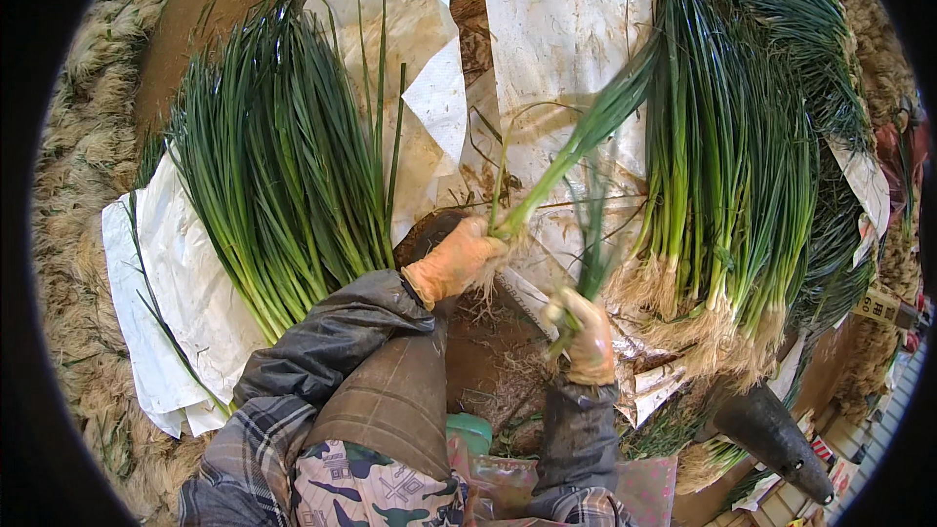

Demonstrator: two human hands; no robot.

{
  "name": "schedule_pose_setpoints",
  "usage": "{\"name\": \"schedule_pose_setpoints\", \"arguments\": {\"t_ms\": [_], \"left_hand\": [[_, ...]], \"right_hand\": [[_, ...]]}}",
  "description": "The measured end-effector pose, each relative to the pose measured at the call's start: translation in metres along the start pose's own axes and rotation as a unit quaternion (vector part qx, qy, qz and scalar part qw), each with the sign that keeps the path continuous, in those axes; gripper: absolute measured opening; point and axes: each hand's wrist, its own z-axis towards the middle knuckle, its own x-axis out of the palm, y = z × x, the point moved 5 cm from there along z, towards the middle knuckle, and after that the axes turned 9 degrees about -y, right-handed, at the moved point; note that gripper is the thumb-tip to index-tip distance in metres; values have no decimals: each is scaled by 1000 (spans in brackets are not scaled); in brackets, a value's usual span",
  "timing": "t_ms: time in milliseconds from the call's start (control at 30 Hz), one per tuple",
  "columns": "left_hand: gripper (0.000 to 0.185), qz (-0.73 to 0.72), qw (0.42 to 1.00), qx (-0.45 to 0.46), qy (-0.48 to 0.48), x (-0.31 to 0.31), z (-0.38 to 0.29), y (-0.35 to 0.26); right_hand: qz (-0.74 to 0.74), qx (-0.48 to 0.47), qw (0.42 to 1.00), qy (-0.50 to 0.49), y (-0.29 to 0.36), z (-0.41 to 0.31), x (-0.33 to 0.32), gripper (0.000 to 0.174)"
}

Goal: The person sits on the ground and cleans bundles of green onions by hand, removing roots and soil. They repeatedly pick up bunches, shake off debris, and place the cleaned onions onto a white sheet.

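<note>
My left hand, in an orange glove, is closed around the root end of a small bunch of green onions, whose leaves slant up to the right. To its lower right, my right hand, in a pale orange glove, grips some green leaves, partly blurred. A large pile of green onions lies at the left, its lower ends partly hidden by my left sleeve. Another large pile, with shaggy pale roots, lies at the right.
Soiled white woven sheets lie beneath and between the piles. A black boot is at the lower right. Near my lap is a teal object. Straw-like root litter lines the left side, beside brown wet ground.
</note>
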Motion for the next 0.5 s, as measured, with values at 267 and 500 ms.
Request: {"name": "schedule_pose_setpoints", "arguments": {"t_ms": [267,500], "left_hand": [[35,263,927,264,43,29,-3,-14],[36,491,782,384,-23,19,-1,-18]], "right_hand": [[-49,-100,993,-39,40,20,20,33],[-335,-212,916,-68,35,42,57,39]]}}
